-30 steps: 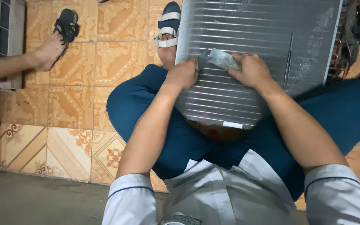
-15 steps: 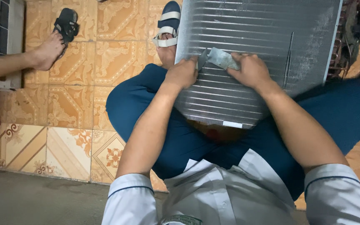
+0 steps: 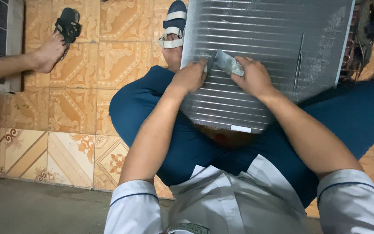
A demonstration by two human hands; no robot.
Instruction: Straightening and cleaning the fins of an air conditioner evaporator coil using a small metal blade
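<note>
Silver metal fins cover the big coil panel (image 3: 265, 47) that rests on the person's lap, tipped away across the blue trousers (image 3: 139, 99). Both hands meet near the middle of it. The left hand (image 3: 190, 77) is curled, with its fingertips pressed down on the fins beside a small grey tool (image 3: 227, 63). The right hand (image 3: 253, 77) pinches that tool from the other side and holds it flat against the panel. It may be a fin comb or a scraper; it is too small and dull here for me to be sure. To do this well, I think the tool should slide along the lines of the fins, not across them, since thin fins bend fast. A light, even push looks best, with the left hand holding the panel steady so it does not slip off the knees. One foot in a blue and white sandal (image 3: 174, 21) sits on the orange patterned floor tiles (image 3: 74, 108) just past the panel. Another person's bare foot (image 3: 48, 52) rests by a black sandal (image 3: 68, 24), well apart on the left.
</note>
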